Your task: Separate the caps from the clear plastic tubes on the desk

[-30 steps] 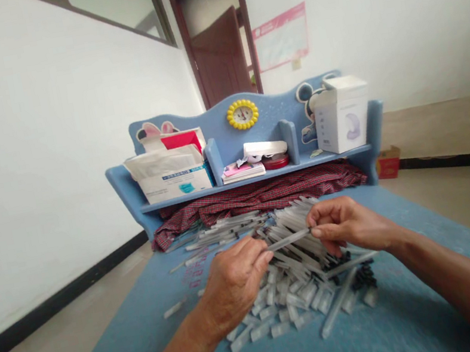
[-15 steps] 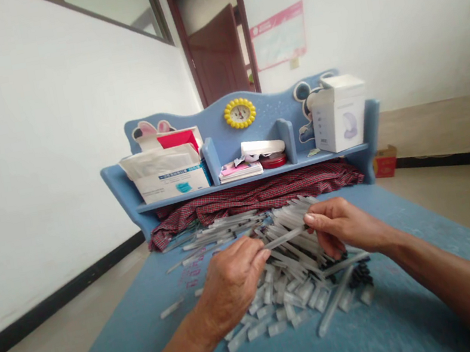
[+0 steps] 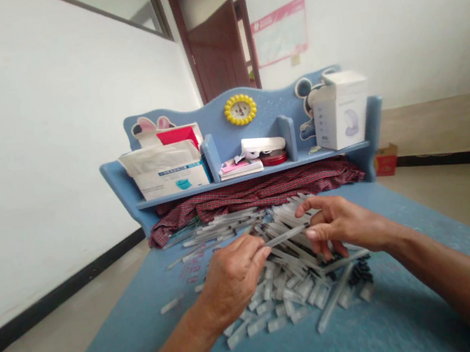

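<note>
My left hand is closed around one end of a translucent pen barrel, which points right and has a black tip. At that tip my right hand has its thumb and fingers apart, the index finger raised; it holds nothing that I can see. Beneath both hands lies a heap of clear pen caps and more barrels. Small black plugs are gathered at the heap's right side. Behind the left hand, further barrels with dark ends lie in a loose stack.
The blue table has a raised shelf at its back. On it stand a face mask box, a red round tin and a white box. A checked cloth is bunched under the shelf. One piece lies apart at left.
My right hand's thumb and fingers have come off the barrel's black tip and spread, with the index finger lifted. My left hand still grips the barrel in nearly the same place.
</note>
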### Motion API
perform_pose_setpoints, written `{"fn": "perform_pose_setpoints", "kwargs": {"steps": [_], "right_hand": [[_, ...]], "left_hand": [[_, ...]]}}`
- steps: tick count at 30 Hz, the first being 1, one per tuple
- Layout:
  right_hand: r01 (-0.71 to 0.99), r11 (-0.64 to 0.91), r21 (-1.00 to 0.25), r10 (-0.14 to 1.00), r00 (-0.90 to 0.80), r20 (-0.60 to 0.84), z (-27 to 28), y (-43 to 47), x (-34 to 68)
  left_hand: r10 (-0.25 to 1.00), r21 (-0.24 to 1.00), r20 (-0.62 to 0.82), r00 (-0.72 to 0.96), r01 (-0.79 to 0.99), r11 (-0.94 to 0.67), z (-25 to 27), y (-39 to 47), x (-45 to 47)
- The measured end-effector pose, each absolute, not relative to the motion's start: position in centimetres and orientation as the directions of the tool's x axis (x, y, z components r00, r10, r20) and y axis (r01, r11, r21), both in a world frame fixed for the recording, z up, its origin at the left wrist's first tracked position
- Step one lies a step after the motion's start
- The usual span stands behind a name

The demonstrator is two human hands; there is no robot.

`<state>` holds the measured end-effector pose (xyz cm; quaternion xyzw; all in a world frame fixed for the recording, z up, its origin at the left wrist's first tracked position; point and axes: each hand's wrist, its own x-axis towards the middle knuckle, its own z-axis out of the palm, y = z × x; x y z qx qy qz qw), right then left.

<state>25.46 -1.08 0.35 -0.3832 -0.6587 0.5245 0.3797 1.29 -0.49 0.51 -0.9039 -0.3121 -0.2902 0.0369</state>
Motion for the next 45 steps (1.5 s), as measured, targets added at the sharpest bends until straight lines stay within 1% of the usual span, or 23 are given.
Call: {"fn": "perform_pose_setpoints", "kwargs": {"steps": [3,5,9,12,16,19,20,22,25,26,28,30,37,42,45], "right_hand": [[0.191,0.146,-0.971,0.92,-0.387,0.062,0.1,-1.0,25.4],[0.215,0.131,-0.968,0.93,-0.364,0.045,0.0,-0.8,25.3],[0.145,0.118,-0.982,0.933,-0.354,0.06,0.0,-0.7,25.3],[0.138,0.121,-0.983,0.932,-0.356,0.065,0.4,-0.9,25.4],[0.183,0.099,-0.978,0.921,-0.39,0.02,0.4,-1.0,25.5],[0.178,0.11,-0.978,0.927,-0.374,0.036,0.1,-0.9,25.5],[0.173,0.12,-0.978,0.927,-0.372,0.048,0.0,-0.8,25.4],[0.159,0.142,-0.977,0.924,-0.375,0.073,0.0,-0.9,25.4],[0.105,0.158,-0.982,0.913,-0.394,0.104,0.2,-1.0,25.5],[0.074,0.16,-0.984,0.907,-0.406,0.117,0.3,-1.1,25.5],[0.012,0.161,-0.987,0.896,-0.42,0.142,0.4,-1.1,25.6],[-0.022,0.163,-0.986,0.898,-0.411,0.158,0.6,-1.1,25.6],[-0.029,0.207,-0.978,0.938,-0.277,0.207,0.3,-0.9,24.9],[-0.018,0.214,-0.977,0.943,-0.256,0.211,-0.3,-0.6,24.7],[0.015,0.272,-0.962,0.952,-0.148,0.267,0.1,-0.2,25.5]], "left_hand": [[0.565,0.141,0.538,0.626,0.594,-0.792,0.4,-0.5,1.3],[0.582,0.166,0.521,0.625,0.594,-0.787,0.5,-0.4,1.3],[0.634,0.258,0.473,0.611,0.592,-0.763,0.9,-0.4,1.3],[0.671,0.323,0.439,0.597,0.592,-0.738,1.2,-0.4,1.2],[0.664,0.309,0.452,0.596,0.593,-0.743,1.1,-0.5,1.3],[0.668,0.327,0.448,0.594,0.586,-0.741,1.0,-0.7,1.5],[0.686,0.358,0.428,0.588,0.587,-0.726,1.1,-0.7,1.6],[0.747,0.472,0.346,0.567,0.583,-0.661,1.2,-0.7,1.6],[0.836,0.696,0.129,0.534,0.552,-0.46,1.6,-0.7,1.5],[0.849,0.75,0.062,0.525,0.537,-0.387,1.7,-0.6,1.5],[0.86,0.805,-0.024,0.509,0.519,-0.285,1.9,-0.6,1.3],[0.864,0.819,-0.045,0.501,0.514,-0.256,2.0,-0.5,1.2],[0.87,0.821,-0.035,0.492,0.511,-0.256,1.9,-0.4,1.3],[0.852,0.786,-0.027,0.523,0.537,-0.305,1.8,-0.1,1.3],[0.853,0.774,-0.026,0.522,0.55,-0.314,2.5,0.7,0.1]]}}
